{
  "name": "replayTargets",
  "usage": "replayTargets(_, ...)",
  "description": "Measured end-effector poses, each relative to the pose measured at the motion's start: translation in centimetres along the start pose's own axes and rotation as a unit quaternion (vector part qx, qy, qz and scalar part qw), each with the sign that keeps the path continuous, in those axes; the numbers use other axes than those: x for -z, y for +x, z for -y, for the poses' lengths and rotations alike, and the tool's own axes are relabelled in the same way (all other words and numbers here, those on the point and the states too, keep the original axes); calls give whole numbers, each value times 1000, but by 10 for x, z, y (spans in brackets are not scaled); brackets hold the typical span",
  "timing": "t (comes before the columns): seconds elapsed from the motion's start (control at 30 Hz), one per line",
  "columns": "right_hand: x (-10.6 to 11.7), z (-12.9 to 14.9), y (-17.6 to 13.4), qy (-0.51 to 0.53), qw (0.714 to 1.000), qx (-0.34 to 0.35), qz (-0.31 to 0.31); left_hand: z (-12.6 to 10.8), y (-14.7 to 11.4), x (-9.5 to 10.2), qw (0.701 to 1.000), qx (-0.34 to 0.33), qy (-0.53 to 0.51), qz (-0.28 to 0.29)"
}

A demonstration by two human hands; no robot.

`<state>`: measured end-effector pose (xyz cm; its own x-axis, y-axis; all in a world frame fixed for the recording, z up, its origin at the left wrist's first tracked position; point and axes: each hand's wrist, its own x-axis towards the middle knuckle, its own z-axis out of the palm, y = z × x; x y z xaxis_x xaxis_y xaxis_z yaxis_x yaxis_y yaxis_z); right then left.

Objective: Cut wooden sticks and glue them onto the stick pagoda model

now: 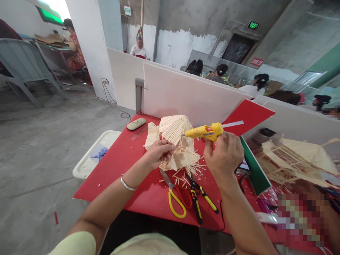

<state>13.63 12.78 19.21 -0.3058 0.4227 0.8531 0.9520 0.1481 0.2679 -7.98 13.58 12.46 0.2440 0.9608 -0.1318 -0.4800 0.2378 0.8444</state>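
A small model building [176, 129] made of thin wooden sticks stands on the red table, its roof layered with sticks. My left hand [162, 153] is at the roof's lower edge, fingers pinched; whether a stick is between them is too small to tell. My right hand [225, 154] grips a yellow glue gun [204, 132], with a pale glue stick [233, 124] jutting from its rear. The nozzle points left, close to the roof sticks. Below the model lie scissors [175, 198] with one yellow and one red handle, and yellow-and-black pliers [198, 198].
Loose stick pieces [192, 170] scatter over the red table [148, 191]. A glasses case [136, 124] lies at the back left, and a white bin [85, 163] stands beside the table. White partitions [183, 94] rise behind. At right are a green board [256, 170] and another stick model [294, 159].
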Motion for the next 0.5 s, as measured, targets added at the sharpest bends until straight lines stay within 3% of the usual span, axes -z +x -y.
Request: replayTargets(0.5, 1, -4, -2, 3, 1000, 2, -11, 0, -1, -1, 1000, -3, 3, 4)
